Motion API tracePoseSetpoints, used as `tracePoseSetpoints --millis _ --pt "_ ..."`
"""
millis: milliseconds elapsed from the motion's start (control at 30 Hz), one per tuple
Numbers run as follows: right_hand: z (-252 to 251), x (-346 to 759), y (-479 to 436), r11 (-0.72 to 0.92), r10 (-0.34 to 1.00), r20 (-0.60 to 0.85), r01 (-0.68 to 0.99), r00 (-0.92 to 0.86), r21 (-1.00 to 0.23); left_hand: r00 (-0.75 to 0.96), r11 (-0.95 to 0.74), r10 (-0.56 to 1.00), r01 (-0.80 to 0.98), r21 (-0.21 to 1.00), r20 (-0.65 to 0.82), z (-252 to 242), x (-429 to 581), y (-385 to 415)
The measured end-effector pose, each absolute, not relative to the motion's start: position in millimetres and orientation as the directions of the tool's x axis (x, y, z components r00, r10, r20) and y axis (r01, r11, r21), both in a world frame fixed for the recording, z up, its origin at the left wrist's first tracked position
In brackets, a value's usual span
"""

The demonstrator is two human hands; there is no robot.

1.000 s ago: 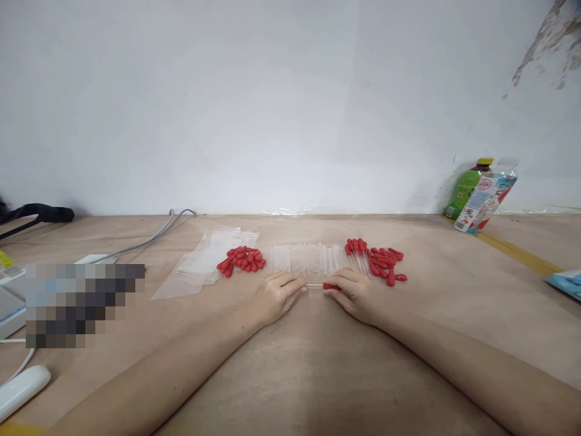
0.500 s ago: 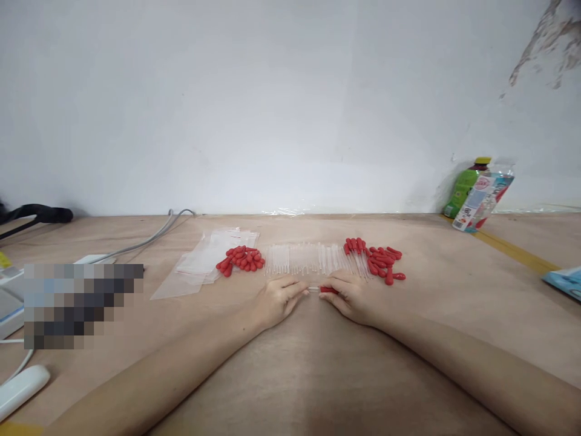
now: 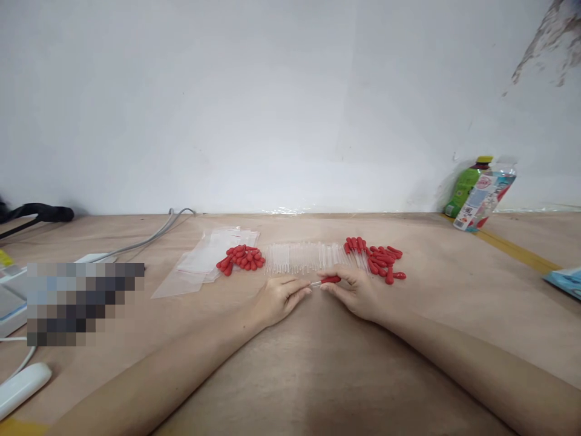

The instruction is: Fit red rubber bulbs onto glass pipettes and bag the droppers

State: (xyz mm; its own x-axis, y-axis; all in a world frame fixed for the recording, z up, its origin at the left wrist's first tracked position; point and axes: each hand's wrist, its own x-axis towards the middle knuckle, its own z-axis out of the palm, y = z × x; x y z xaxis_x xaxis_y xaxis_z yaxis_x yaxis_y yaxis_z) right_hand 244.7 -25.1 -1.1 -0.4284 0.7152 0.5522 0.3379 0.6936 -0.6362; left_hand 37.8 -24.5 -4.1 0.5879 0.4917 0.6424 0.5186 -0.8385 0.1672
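Between the two hands, over the middle of the table (image 3: 290, 369), showing a red bulb (image 3: 331, 280) on the end of a clear tube (image 3: 315, 284), slanting a little. With the left hand (image 3: 280, 300), pinching the tube between thumb and fingers and hiding most of it. With the right hand (image 3: 356, 293), curling round the bulb, but leaving thumb and first finger apart; touching the bulb or not, not showing clearly.

Likely weighing very little. Looking thin, hard and smooth along the tube, so maybe slipping or rolling between fingers, and perhaps snapping under a hard bend. Looking soft and squashy at the bulb, so likely denting under a push and feeling less slippy. Best pinching the tube close to the bulb, squeezing lightly and pushing straight. Best holding the bulb round its sides, near the tube.

Just behind the hands, seeing a row of tubes (image 3: 302, 257), lying side by side. At its right end, seeing capped tubes (image 3: 356, 245), and then loose bulbs (image 3: 381, 261). At its left end, seeing a bulb heap (image 3: 242, 259), partly covering clear bags (image 3: 193, 265).
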Motion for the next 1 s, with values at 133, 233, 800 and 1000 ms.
tracePoseSetpoints --millis 133,233,800,1000 --pt "6.2 246.9 -16.6 0.539 0.839 0.499 0.206 -0.217 -0.817 0.582 -0.811 0.549 0.545 0.213 0.599 1.6 36.9 -27.7" --pt "20.2 264.7 6.8 0.5 0.864 0.502 0.196 -0.042 -0.844 0.525 -0.74 0.643 0.612 0.278 0.557 5.2 37.3 -29.3" --pt "14.5 285.6 78.3 0.088 0.935 0.354 0.955 0.019 -0.285 0.549 -0.709 0.685 0.654 0.264 0.48 2.2 37.8 -26.1" --pt "18.3 291.8 72.6 0.07 0.925 0.376 0.952 0.05 -0.299 0.544 -0.703 0.691 0.66 0.266 0.477 3.6 38.0 -27.2"
